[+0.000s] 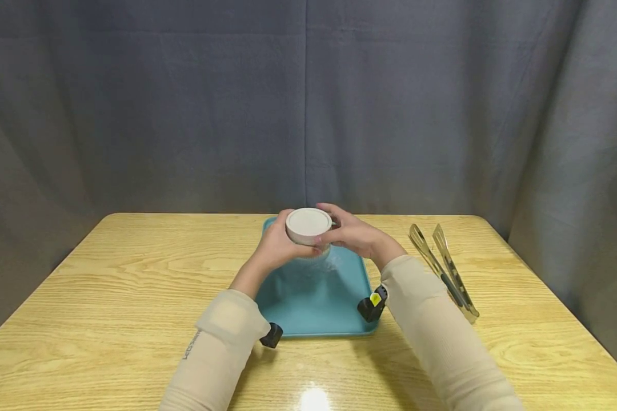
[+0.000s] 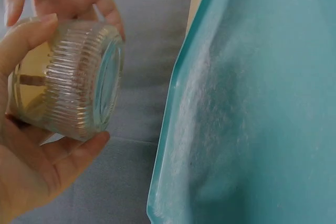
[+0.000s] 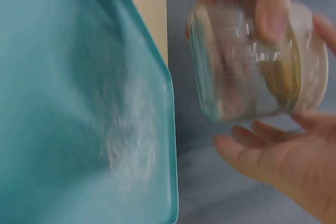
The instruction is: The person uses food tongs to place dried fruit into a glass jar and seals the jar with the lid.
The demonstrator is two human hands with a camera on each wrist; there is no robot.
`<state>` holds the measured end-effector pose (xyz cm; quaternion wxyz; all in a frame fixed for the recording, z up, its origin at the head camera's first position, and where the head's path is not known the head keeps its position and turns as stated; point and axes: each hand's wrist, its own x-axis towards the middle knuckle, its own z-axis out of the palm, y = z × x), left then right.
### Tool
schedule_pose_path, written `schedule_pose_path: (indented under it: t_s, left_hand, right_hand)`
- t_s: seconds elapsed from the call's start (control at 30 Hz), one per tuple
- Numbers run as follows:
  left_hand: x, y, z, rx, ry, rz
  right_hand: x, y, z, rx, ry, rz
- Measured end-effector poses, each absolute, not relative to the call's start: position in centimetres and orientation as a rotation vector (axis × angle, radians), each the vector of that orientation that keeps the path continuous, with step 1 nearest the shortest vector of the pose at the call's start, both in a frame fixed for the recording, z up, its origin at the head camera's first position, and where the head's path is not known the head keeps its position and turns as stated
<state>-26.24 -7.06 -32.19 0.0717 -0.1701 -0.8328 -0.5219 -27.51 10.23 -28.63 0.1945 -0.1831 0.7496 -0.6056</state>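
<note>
A clear glass jar point(image 2: 79, 77) with ribbed sides and a whitish round lid point(image 1: 308, 221) is held up over the far part of a teal tray point(image 1: 313, 308). My left hand point(image 1: 277, 242) grips the jar's side, its thumb across the glass and its fingers beneath in the left wrist view. The right hand point(image 1: 357, 233) is at the lid, thumb on the near edge and a finger at the far edge. In the right wrist view its other fingers point(image 3: 247, 156) extend beside the jar. A yellowish-tan patch shows through the glass near the lid.
Metal tongs point(image 1: 444, 268) with dark grips lie spread on the wooden table point(image 1: 149, 285), right of the tray. White powdery streaks point(image 2: 194, 103) mark the tray's surface. A grey curtain point(image 1: 195, 114) hangs behind the table.
</note>
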Motion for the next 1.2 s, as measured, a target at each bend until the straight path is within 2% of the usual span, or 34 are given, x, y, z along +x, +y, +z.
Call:
schedule_pose_path:
  t_s: [0.4,0.67,0.9,1.07,1.2]
  left_hand:
    - [-26.2,-7.1,-32.1,-0.584,-2.496,-1.637]
    - [-26.3,-7.0,-32.3,-0.487,-2.486,-1.519]
    - [-26.3,-6.6,-32.3,-0.394,-2.52,-1.306]
    - [-26.4,-6.8,-32.4,-0.427,-2.501,-1.381]
    - [-26.4,-7.2,-32.4,-0.484,-2.49,-1.497]
  right_hand:
    - [-27.6,10.2,-29.7,-0.598,2.05,-1.783]
    - [-25.8,7.6,-30.5,-0.341,2.415,-1.913]
    - [-24.7,5.5,-31.0,-0.205,2.423,-2.184]
    - [-24.8,5.9,-30.6,-0.208,2.428,-2.073]
    - [-25.5,7.4,-30.1,-0.333,2.362,-1.877]
